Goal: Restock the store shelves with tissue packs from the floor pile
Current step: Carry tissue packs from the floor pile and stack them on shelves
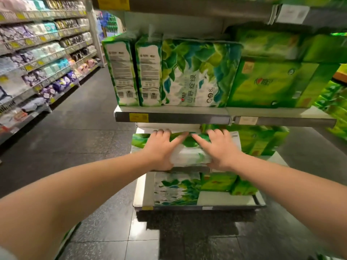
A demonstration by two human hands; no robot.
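Observation:
A green-and-white tissue pack lies half inside the middle shelf of the end display, under the upper shelf edge. My left hand grips its left end, thumb stretched across the top. My right hand grips its right end the same way. Both thumbs nearly meet on the pack's green top. Above, the upper shelf carries upright tissue packs and a large leafy-print pack. The bottom shelf holds another leafy-print pack. The floor pile is out of view.
Bright green packs fill the right of the upper shelf, with more on the middle shelf beside my right hand. A long aisle shelving unit with assorted packs lines the left. Dark tiled floor runs between them.

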